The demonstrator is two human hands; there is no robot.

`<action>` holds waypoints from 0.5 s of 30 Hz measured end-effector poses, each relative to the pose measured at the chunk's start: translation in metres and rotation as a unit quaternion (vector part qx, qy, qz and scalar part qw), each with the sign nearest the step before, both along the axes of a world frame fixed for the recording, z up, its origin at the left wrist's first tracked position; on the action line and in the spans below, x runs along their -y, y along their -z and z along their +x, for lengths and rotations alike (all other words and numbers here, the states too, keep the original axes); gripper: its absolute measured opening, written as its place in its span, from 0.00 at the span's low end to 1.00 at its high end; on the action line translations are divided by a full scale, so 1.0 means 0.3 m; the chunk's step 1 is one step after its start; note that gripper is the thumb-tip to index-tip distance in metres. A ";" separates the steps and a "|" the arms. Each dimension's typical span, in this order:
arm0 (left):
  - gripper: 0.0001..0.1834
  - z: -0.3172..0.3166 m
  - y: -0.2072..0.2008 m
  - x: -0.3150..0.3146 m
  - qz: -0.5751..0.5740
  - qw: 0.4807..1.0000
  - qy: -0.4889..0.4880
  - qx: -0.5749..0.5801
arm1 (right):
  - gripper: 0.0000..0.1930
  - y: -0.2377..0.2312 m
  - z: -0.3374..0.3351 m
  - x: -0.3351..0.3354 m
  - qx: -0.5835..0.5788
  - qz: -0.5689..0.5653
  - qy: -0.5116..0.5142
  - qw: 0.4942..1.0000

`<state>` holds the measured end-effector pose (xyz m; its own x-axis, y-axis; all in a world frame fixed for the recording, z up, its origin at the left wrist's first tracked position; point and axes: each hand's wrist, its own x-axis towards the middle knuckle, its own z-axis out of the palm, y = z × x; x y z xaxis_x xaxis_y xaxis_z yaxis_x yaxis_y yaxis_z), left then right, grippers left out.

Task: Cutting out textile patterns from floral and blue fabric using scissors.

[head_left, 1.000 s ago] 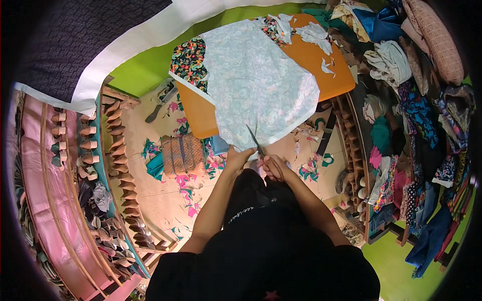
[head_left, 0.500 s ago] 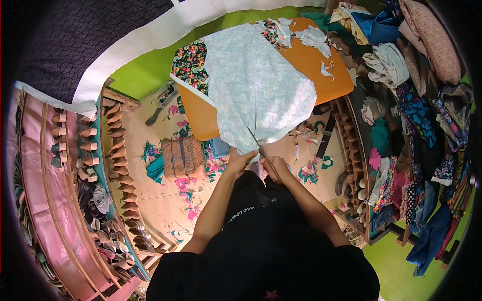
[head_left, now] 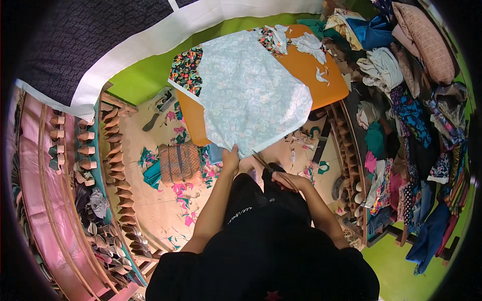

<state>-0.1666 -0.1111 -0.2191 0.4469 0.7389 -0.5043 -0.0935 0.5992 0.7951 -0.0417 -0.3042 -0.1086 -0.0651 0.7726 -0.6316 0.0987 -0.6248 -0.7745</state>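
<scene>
A large pale fabric (head_left: 253, 90), with a faint pattern showing through, is spread over an orange table (head_left: 331, 85) and hangs past its near edge. At its near corner my left hand (head_left: 231, 160) pinches the fabric's edge, thumb on top. My right hand (head_left: 285, 180), closer to my body, is wrapped round the handles of a pair of scissors (head_left: 262, 160). The blade tips point up and left and lie at the fabric's near edge, just right of my left hand. At the far left, a dark floral fabric (head_left: 187, 70) shows its colourful face beside the pale area.
White scraps (head_left: 309, 45) lie on the table's far right. A brown patterned bundle (head_left: 181, 164) and colourful offcuts sit on the floor. Racks of wooden shoe forms (head_left: 115, 165) stand on the left, and piled fabrics (head_left: 384, 70) fill the right side.
My right hand has drawn the scissors back toward my body and to the right, from over the fabric to its near edge. My left hand still grips the corner.
</scene>
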 end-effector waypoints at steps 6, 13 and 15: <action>0.20 0.067 -0.171 0.014 -0.125 0.983 0.110 0.073 | 0.34 0.120 0.053 0.022 -0.132 -0.077 0.093 0.984; 0.23 0.037 -0.282 0.059 0.063 0.993 0.096 -0.031 | 0.34 0.126 0.092 -0.089 -0.212 0.020 0.009 0.977; 0.24 0.021 -0.280 0.069 0.051 0.993 0.084 -0.059 | 0.34 0.122 0.097 -0.104 -0.221 0.008 0.005 0.975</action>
